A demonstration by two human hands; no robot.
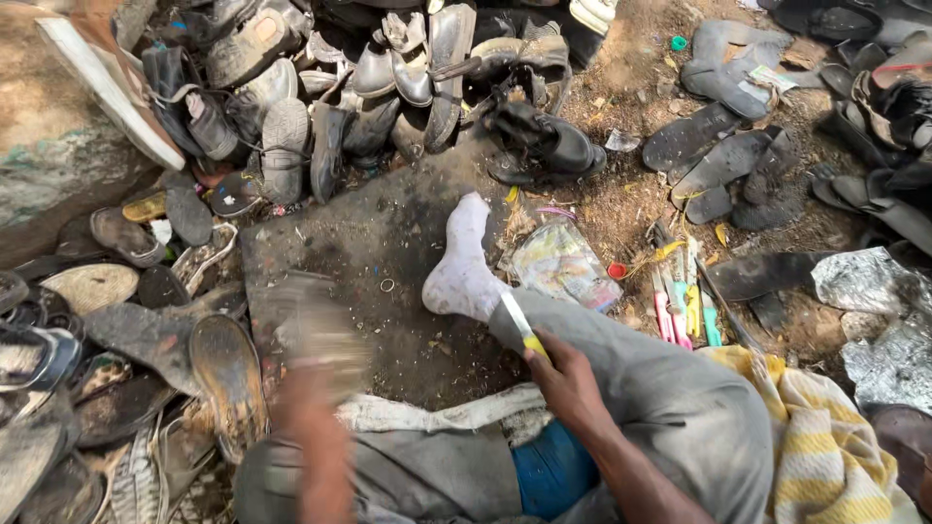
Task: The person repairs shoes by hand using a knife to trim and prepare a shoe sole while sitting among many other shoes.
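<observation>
The right hand (566,380) is clenched around the yellow handle of a knife (517,320), its pale blade pointing up and away toward the white-socked foot (460,267) that rests on the dark work slab (388,233) laid on the ground. The left hand (316,388) is a smear of motion low in the frame; it seems to grip a flat tan piece, perhaps a sole or a scrap of leather (325,330), but the blur makes it impossible to tell how the fingers close or what exactly the piece is. The blade tip lies just beside the foot and over the grey trouser leg (621,359), so a slip or a jerk from the fast-moving left hand could drive the edge into the sock or the cloth; cutting a piece held in the air rather than down on the slab would make that likelier. A row of small tools with pink, yellow and green handles (684,306) lies near the right knee, close enough to be knocked into the dirt. A worn sole (228,378) sits just beside the left hand, and a heap of old shoes (388,78) crowds the far edge of the slab. Both forearms are cut off by the lower border, and a clear plastic bag (563,267) near the foot hides contents I cannot make out
</observation>
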